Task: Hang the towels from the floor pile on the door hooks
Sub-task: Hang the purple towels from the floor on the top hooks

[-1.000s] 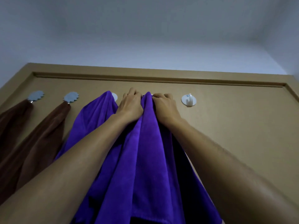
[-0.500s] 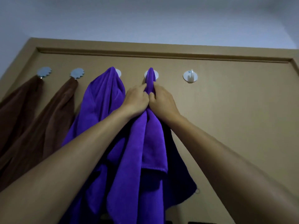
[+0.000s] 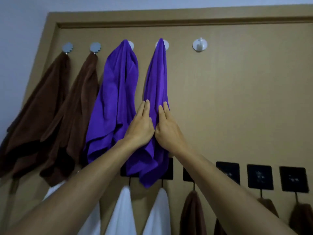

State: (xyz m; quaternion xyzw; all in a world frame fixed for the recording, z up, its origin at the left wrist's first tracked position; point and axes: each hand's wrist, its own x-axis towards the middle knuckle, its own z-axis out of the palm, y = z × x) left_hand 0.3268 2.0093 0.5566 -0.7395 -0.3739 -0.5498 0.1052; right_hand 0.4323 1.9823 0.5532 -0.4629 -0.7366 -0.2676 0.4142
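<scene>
Hands, left [image 3: 140, 128] and right [image 3: 167, 128], lie flat with straight fingers against the purple towel [image 3: 156, 78] hanging at frame centre from a white hook [image 3: 166, 44] on the door [image 3: 237, 99].

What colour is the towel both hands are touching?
Purple. The towel hangs from a white hook, seen clearest in the head view.

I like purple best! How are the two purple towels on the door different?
The left purple towel hangs wide and bunched; the right purple towel hangs narrow and reaches lower. Nobody touches the left one; the left hand and right hand lie flat on the right one. Both hang from round white hooks.
</scene>
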